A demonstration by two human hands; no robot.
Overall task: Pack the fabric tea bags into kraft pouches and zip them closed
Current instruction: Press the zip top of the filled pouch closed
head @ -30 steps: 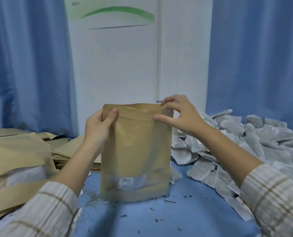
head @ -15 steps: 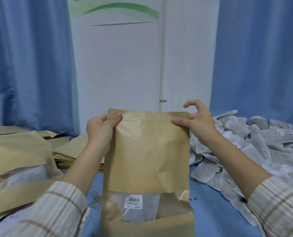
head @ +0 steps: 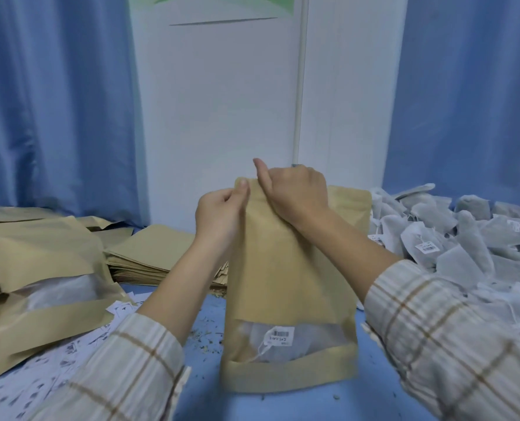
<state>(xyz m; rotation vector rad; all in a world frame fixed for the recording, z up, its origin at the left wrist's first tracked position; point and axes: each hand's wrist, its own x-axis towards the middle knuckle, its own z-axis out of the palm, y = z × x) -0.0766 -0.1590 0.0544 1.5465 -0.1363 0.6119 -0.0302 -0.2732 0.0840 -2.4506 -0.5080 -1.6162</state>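
1. risk: the zip may be sealing only in part. both hands are bunching at the pouch's (head: 289,268) top left corner, leaving the right stretch unpressed, so it could gape.
2. risk: the pouch is standing on the table (head: 252,405); a hard press could be tipping it.
3. left hand (head: 222,214) is pinching the pouch's top left corner, thumb in front.
4. right hand (head: 295,192) is curling over the top edge beside it, gripping.
5. a tea bag (head: 283,341) is showing through the pouch window.
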